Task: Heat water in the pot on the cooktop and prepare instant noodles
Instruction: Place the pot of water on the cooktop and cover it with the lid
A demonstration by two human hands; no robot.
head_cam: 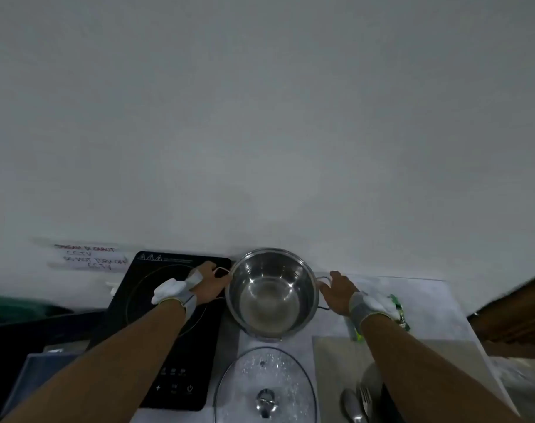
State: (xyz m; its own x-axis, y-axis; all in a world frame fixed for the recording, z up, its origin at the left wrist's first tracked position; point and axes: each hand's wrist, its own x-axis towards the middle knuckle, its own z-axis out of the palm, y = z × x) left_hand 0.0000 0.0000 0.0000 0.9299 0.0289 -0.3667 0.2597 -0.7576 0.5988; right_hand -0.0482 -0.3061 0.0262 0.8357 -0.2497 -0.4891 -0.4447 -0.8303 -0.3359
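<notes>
A steel pot (271, 293) with water in its bottom stands on the pale counter, just right of the black induction cooktop (156, 346). My left hand (211, 283) grips the pot's left wire handle. Its right wire handle is held by my right hand (339, 293). The glass lid (264, 386) with a metal knob lies on the counter in front of the pot. A green noodle packet (397, 309) lies behind my right wrist, partly hidden.
A spoon (351, 406) and fork (365, 398) lie at the front right on a pale board (330, 361). A white wall with a handwritten note (89, 257) rises behind the counter. Dark objects sit at the far left.
</notes>
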